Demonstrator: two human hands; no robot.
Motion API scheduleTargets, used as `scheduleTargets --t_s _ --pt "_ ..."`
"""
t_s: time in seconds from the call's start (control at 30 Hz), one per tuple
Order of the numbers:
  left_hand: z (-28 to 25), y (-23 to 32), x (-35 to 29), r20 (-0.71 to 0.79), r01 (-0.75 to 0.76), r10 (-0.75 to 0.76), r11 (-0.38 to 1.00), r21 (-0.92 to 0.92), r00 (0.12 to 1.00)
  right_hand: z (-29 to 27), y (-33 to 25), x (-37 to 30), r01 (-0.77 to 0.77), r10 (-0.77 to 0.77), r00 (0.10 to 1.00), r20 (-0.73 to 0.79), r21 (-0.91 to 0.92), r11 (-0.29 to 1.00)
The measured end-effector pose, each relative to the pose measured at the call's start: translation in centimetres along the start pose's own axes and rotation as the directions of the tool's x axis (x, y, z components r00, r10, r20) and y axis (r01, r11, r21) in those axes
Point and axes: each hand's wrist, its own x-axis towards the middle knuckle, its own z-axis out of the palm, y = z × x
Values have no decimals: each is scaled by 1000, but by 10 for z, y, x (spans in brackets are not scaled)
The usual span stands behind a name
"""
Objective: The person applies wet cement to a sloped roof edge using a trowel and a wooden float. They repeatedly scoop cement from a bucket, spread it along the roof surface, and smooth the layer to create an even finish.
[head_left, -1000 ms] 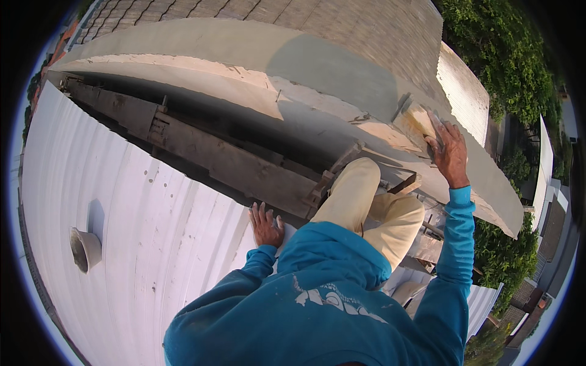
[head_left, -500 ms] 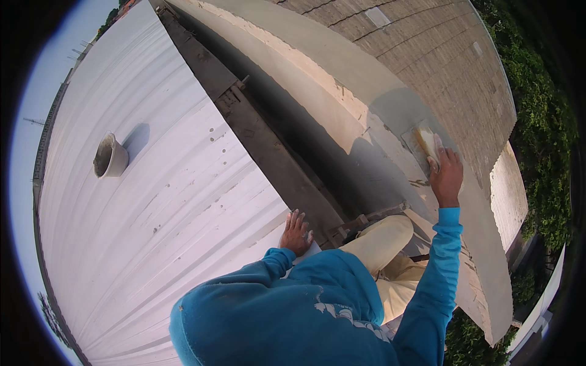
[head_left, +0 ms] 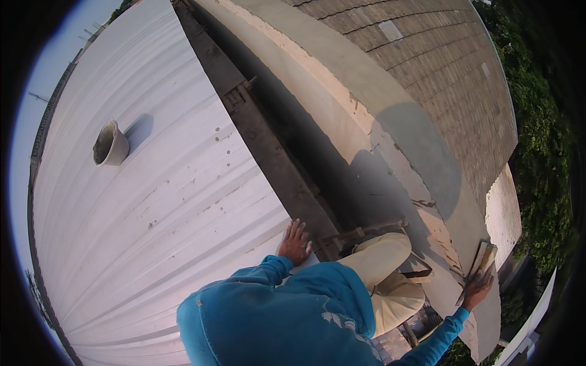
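My right hand (head_left: 477, 289) is at the lower right, its fingers wrapped round a plastering float (head_left: 482, 263). The float is tilted and lies against the grey plastered top of the wall (head_left: 465, 235), near its close end. What shows of the tool is a flat blade and a light, wood-coloured grip. My left hand (head_left: 295, 242) rests palm down with fingers stretched on the edge of the white metal roof (head_left: 201, 201). It holds nothing.
A bucket (head_left: 112, 144) with grey stuff inside stands on the metal roof. A deep dark gap (head_left: 293, 140) runs between roof and wall. Beyond the wall slopes a brown shingled roof (head_left: 427, 67). Trees (head_left: 537, 152) edge the right side.
My right hand has swept the float along the wall top toward me, down and to the right. My left hand stays on the roof edge. The view has shifted slightly.
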Motion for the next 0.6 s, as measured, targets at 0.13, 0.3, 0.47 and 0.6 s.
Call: scheduleTargets --t_s 0.13,0.3,0.47,0.6 --pt "0 0 3 2 4 -4 1000 22 1000 11 -110 31 74 -74 997 13 38 997" --pt "-7 2 3 -30 -11 12 1000 16 999 13 -330 80 383 -375 923 -89 317 868" --pt "0 -6 3 -198 -52 35 995 -84 980 -8 -465 85 485 -517 848 -117 565 668" --pt "-27 17 17 -393 -51 -63 961 -273 917 -38 -455 81 186 -288 956 -50 864 468"
